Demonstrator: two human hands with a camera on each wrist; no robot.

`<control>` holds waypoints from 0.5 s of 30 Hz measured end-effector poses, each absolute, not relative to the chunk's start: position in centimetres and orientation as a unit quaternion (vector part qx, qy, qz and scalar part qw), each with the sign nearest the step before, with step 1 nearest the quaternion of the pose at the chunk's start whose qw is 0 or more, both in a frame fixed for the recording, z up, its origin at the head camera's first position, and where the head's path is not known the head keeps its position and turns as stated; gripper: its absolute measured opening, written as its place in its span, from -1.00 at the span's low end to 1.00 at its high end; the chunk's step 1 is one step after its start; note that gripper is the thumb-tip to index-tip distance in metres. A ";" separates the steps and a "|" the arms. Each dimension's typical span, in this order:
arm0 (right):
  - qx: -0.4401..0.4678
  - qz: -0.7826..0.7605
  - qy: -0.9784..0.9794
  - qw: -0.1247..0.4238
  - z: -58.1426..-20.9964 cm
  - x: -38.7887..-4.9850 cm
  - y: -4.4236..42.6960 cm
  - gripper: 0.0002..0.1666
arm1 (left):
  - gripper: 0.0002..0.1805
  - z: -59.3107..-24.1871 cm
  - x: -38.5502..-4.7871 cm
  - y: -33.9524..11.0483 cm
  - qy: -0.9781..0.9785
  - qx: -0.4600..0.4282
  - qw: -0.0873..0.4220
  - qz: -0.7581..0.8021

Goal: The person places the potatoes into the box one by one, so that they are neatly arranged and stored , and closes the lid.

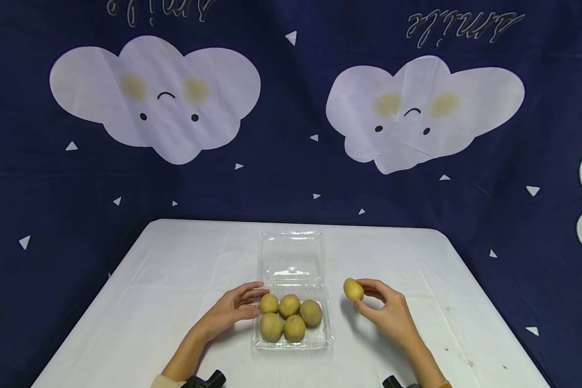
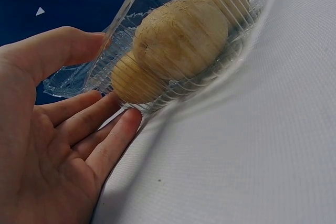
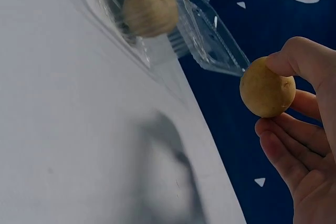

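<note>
A clear plastic clamshell box (image 1: 324, 338) stands on the table with its lid (image 1: 292, 258) folded back, away from me. Several yellow-brown potatoes lie in its base, among them a large potato (image 2: 181, 38) and a smaller potato (image 2: 135, 80) seen through the ribbed wall. My left hand (image 1: 233, 310) rests at the box's left side, its fairly straight fingers (image 2: 107, 148) touching the wall and the thumb by the rim. To the right of the box, my right hand (image 1: 388, 312) pinches a small potato (image 3: 266, 88) between thumb and fingers, raised above the table.
A white cloth covers the table (image 1: 174, 269), with small dark specks near its right side. Behind and around it hangs a dark blue curtain (image 1: 291, 178) printed with clouds and small triangles. Wrist camera mounts (image 1: 206, 380) show at the lower edge.
</note>
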State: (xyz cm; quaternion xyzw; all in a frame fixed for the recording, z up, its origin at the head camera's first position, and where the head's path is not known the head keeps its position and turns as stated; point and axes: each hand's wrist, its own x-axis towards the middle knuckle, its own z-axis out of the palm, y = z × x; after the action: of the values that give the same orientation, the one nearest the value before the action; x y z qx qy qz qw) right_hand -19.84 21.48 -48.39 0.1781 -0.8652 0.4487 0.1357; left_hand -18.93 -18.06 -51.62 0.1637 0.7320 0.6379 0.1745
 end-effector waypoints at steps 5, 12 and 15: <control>0.193 0.447 -0.863 0.136 -48.5 -19.7 20.6 -0.50 | -0.34 -51.6 -19.0 -18.1 0.731 0.167 0.173 0.638; 0.194 0.457 -0.859 0.122 -47.6 -19.0 19.3 -0.48 | -0.34 -51.6 -19.0 -18.1 0.730 0.169 0.174 0.639; 0.199 0.473 -0.851 0.112 -46.5 -18.3 18.5 -0.49 | -0.34 -51.5 -18.9 -18.1 0.732 0.169 0.171 0.637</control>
State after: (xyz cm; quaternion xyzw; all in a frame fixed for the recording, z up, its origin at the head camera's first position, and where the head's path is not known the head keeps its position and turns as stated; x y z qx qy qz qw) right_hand -18.30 18.49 -46.55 0.1990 -0.8508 0.4732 0.1123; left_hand -18.92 -18.14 -51.53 0.1691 0.7320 0.6373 0.1715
